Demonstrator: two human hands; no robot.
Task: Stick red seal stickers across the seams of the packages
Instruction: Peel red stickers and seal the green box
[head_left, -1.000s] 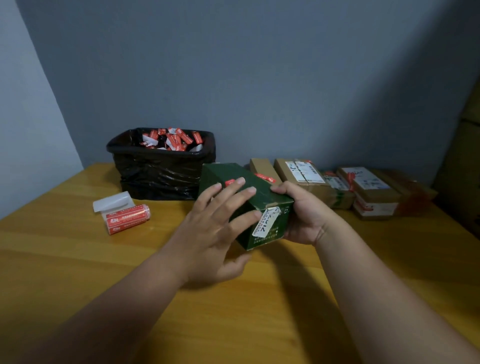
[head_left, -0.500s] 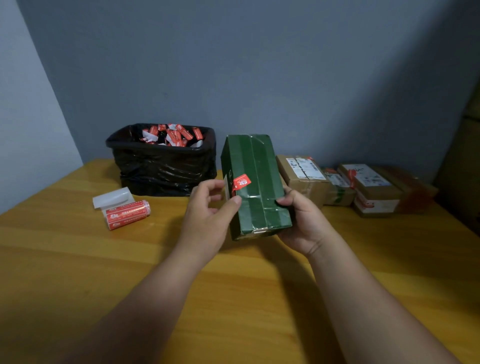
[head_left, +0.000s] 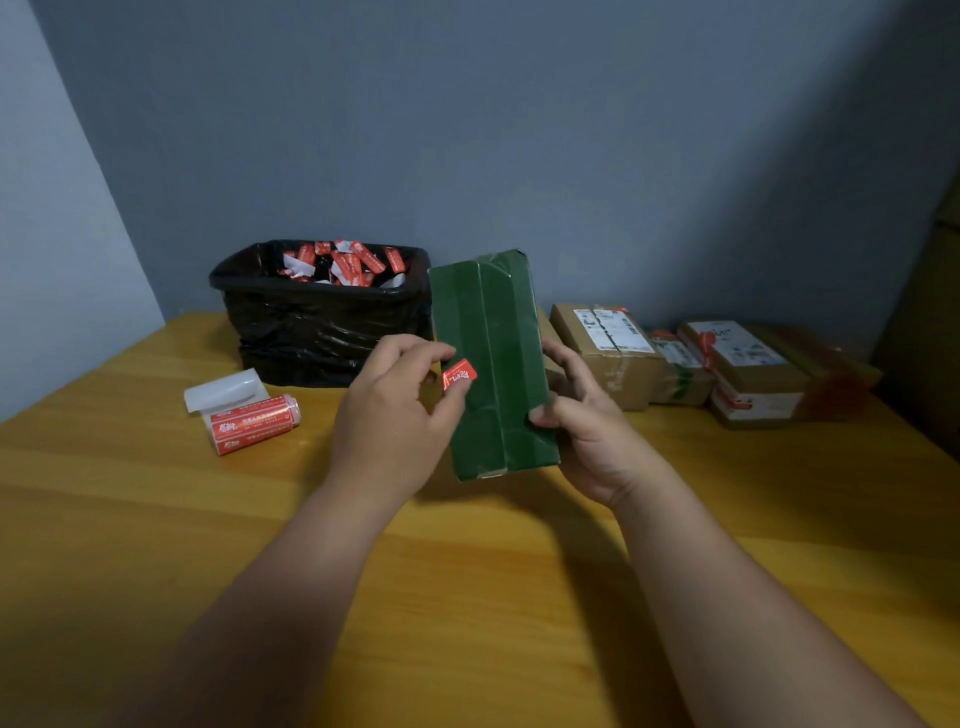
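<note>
The right hand (head_left: 592, 431) has its grip curled round the right edge of the green package (head_left: 493, 364), thumb across the front face, holding it upright above the desk (head_left: 467, 571). The left hand (head_left: 395, 415) pinches 1 red seal sticker (head_left: 459, 374) between thumb and fingertips, against the package's left front face, just left of the taped seam running down its middle. Behind the left hand stands a bin lined with a black bag (head_left: 322, 332); it holds a heap of red and white sticker scraps (head_left: 343, 262). Left of the bin lies a roll of red stickers (head_left: 254, 423) with its white backing strip (head_left: 223, 389) unrolled. To the right, brown parcels (head_left: 691, 358) sit in a row by the wall.
</note>
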